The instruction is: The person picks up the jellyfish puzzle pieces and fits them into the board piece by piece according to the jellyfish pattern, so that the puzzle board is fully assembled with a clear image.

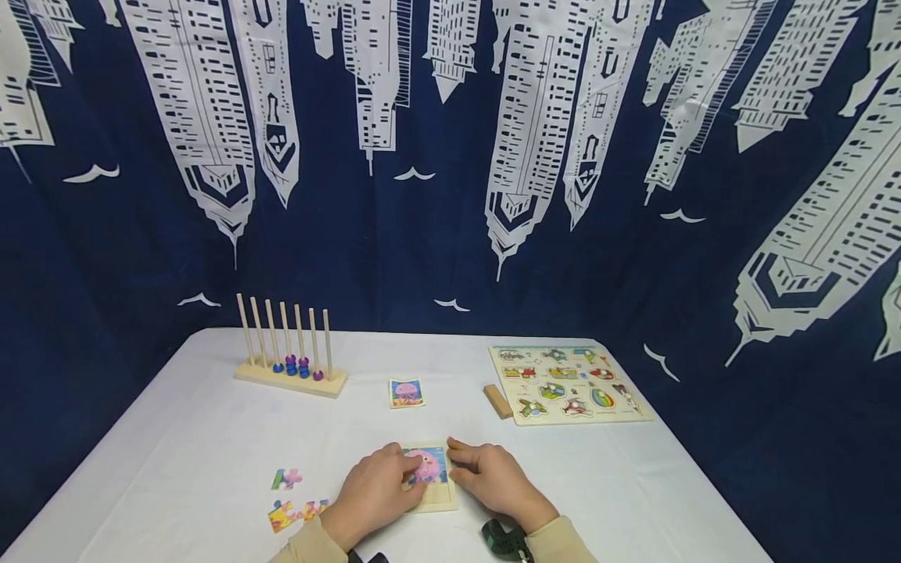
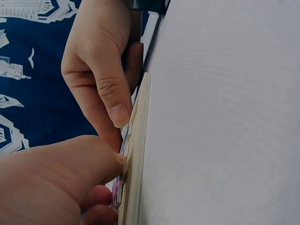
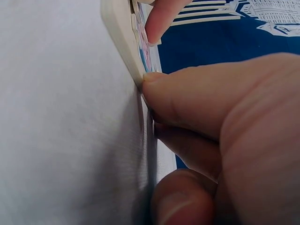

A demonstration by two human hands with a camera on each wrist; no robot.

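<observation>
Left hand pressing picture pieces on puzzle board | right hand at board's right rim | can't tell whether either pinches | risk: uneven pressure popping pieces

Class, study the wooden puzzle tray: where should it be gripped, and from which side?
Probably best at the right edge of the wooden puzzle tray, towards its near corner, coming in from the right. It lies flat, and that straight edge has visible thickness to pinch. The pink-and-blue puzzle section lies in the far part, so gripping beside the bare near part should leave it undisturbed.
</observation>
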